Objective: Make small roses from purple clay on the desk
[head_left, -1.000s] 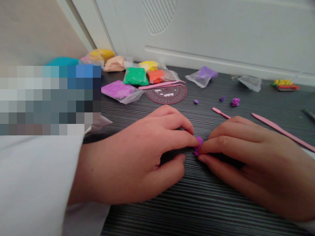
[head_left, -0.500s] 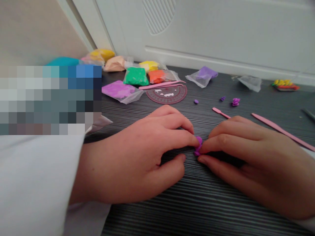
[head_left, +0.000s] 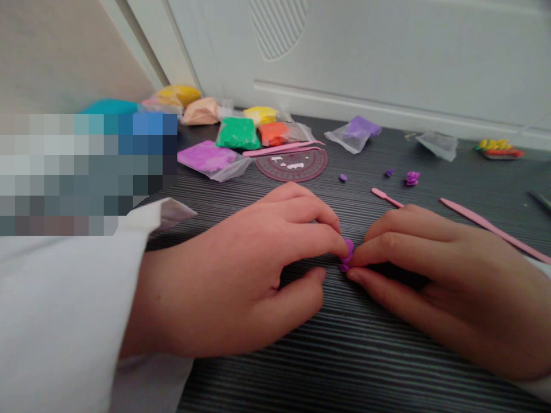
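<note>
A small rolled piece of purple modelling clay (head_left: 348, 250) sits low over the dark ribbed table between my two hands. My right hand (head_left: 443, 281) pinches its right side between thumb and index finger. From the other side, the index fingertip of my left hand (head_left: 262, 269) presses on the clay, while the left thumb stays apart from it. Fingertips hide part of the clay. Beyond the hands lie a curled purple clay piece (head_left: 412, 178), a tiny violet bit (head_left: 390, 172) and a small violet oval (head_left: 343, 178).
Behind my right hand lie a short pink tool (head_left: 385, 197) and a longer pink tool (head_left: 482, 221). Bags of green clay (head_left: 238, 133), purple clay (head_left: 206, 158) and violet clay (head_left: 361, 126) stand further back, near a protractor (head_left: 290, 172). A white panel (head_left: 387, 63) closes the far side.
The lower end of the purple clay looks more tucked in and shorter. My right thumb has shifted up slightly; my left index finger still touches the clay.
</note>
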